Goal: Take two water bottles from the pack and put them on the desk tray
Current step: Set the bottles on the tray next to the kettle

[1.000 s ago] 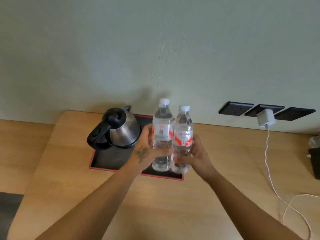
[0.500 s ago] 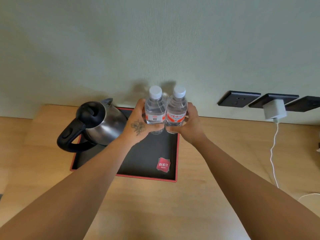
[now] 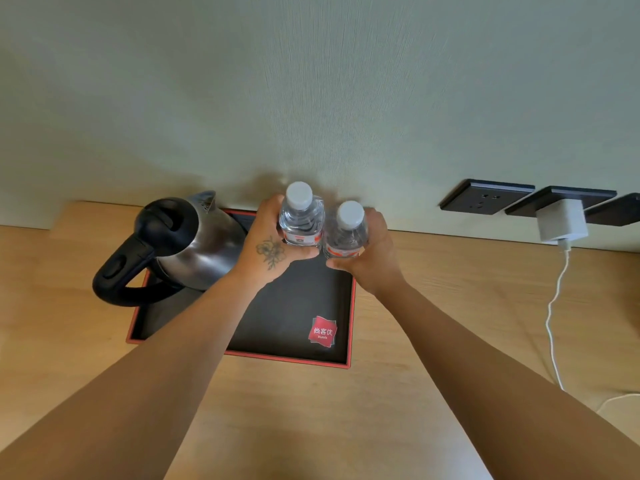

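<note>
Water bottles stand side by side at the far right corner of the black desk tray [image 3: 242, 341], one in each hand. Left water bottle [image 3: 300, 220] has a white cap, clear body and a red and white label; the left hand [image 3: 270, 251] wraps it from its left side, thumb [image 3: 304, 253] curled across the front just below the label, the other fingers hidden behind the bottle. A flower tattoo [image 3: 270, 251] marks the back of that hand. Right water bottle [image 3: 346, 233] sits just to the right of the left thumb, touching or nearly touching its neighbour; the right hand [image 3: 372, 258] grips it from the right, its thumb [image 3: 337, 264] pressed against the lower front. Both bottle bases are hidden behind the thumbs, so whether they rest on the tray cannot be told.

Left of the left hand's knuckles, a steel electric kettle [image 3: 194, 244] with a black handle [image 3: 117, 275] stands on the tray's far left part. Below the right thumb, toward the person, a red hotel logo [image 3: 322, 331] is printed on the tray floor. The tray has a red rim and lies on a wooden desk [image 3: 450, 323]. Well right of the right hand, black wall sockets [image 3: 485, 200] are fixed to the wall [image 3: 311, 98], and a white charger [image 3: 561, 221] is plugged into one, its white cable [image 3: 554, 306] trailing down over the desk.
</note>
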The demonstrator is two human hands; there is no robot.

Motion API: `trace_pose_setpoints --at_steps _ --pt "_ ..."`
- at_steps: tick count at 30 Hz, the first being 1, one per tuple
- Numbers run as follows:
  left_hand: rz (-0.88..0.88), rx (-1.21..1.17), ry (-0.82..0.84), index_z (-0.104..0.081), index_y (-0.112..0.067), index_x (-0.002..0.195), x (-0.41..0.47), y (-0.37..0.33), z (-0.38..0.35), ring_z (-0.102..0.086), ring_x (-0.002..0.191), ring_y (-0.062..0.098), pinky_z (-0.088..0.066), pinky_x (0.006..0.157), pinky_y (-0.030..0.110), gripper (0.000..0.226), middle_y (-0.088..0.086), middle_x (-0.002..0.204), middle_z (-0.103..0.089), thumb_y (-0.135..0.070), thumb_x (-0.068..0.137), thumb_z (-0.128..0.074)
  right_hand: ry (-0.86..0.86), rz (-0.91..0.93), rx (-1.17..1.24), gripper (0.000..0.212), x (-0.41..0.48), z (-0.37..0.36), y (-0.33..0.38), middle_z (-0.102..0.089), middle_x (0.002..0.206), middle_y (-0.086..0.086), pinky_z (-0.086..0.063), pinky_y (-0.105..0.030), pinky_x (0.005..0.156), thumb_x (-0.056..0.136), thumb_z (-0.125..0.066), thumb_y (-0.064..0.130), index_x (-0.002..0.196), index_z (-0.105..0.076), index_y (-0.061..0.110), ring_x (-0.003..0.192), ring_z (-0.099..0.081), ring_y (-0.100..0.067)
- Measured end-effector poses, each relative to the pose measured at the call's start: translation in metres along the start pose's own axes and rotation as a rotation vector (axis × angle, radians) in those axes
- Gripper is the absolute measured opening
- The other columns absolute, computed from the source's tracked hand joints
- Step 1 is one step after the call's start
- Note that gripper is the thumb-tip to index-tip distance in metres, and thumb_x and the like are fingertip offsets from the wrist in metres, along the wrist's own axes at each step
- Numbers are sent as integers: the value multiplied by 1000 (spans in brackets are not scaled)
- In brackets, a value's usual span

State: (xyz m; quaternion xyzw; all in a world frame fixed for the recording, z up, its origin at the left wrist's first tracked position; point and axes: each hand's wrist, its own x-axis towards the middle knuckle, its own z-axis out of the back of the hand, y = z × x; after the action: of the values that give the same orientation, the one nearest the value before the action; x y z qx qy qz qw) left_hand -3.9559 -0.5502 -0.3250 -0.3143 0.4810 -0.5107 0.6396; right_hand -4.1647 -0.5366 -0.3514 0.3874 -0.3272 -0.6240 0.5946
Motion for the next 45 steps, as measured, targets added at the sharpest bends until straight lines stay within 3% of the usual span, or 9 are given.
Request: trace_pose_setpoints --at_steps 3,9,15,23,27,28,33,39,45 --pt "5 41 2 -55 -2 142 4 2 -2 -69 128 35 -55 112 58 92 20 141 -65 8 64 -101 4 18 -48 104 2 1 -2 -57 127 0 -59 -42 95 56 -102 14 108 -33 73 114 -59 -18" --pt "-30 57 -4 -57 -4 142 13 3 -6 -66 132 34 -53 115 58 93 21 144 -62 5 62 -103 -3 37 -72 96 9 0 -5 -57 133 -1 -58 -48 102 59 -102 15 133 -44 35 125 -59 -23" --pt "-55 120 18 -52 -5 143 13 7 -9 -62 135 34 -51 118 56 93 20 146 -57 0 65 -103 -83 -8 -194 96 2 -9 -3 -55 135 0 -58 -50 102 63 -101 26 140 -42 32 128 -59 -23" --pt "-155 335 44 -51 -16 143 -2 -2 5 -58 136 30 -52 114 55 88 9 143 -56 -23 72 -102 20 -43 -337 100 -1 9 19 -51 142 -1 -58 -49 102 66 -99 34 145 -38 25 130 -57 -23" --pt "-250 295 -40 -50 -32 144 -22 -26 35 -61 125 5 -53 104 24 85 -6 140 -59 -36 74 -99 2 -68 -260 93 -9 33 49 -52 139 -2 -61 -49 92 68 -97 38 142 -44 23 117 -66 -23" --pt "-292 308 -49 -53 -34 142 -27 -35 42 -62 122 4 -53 102 22 80 -8 137 -60 -37 76 -97 -3 -65 -243 90 -11 39 59 -52 137 0 -61 -49 91 68 -96 40 141 -45 23 116 -66 -21" --pt "-494 482 6 -60 -22 144 -44 -83 63 -61 128 15 -54 111 45 55 -4 138 -63 -11 95 -82 8 29 -265 71 -17 59 103 -52 136 0 -59 -48 94 79 -89 38 138 -52 24 119 -65 -21" --pt "-594 660 189 -63 -13 151 -52 -115 65 -63 130 30 -55 105 45 48 7 143 -66 0 105 -64 5 70 -372 48 -23 69 126 -64 132 -3 -59 -47 91 92 -79 33 134 -60 23 117 -66 -24" --pt "-570 711 202 -69 -12 148 -48 -116 66 -68 127 34 -56 103 50 44 10 142 -71 3 109 -57 27 90 -419 36 -25 72 132 -70 128 0 -59 -44 90 96 -75 35 130 -65 25 112 -69 -23"
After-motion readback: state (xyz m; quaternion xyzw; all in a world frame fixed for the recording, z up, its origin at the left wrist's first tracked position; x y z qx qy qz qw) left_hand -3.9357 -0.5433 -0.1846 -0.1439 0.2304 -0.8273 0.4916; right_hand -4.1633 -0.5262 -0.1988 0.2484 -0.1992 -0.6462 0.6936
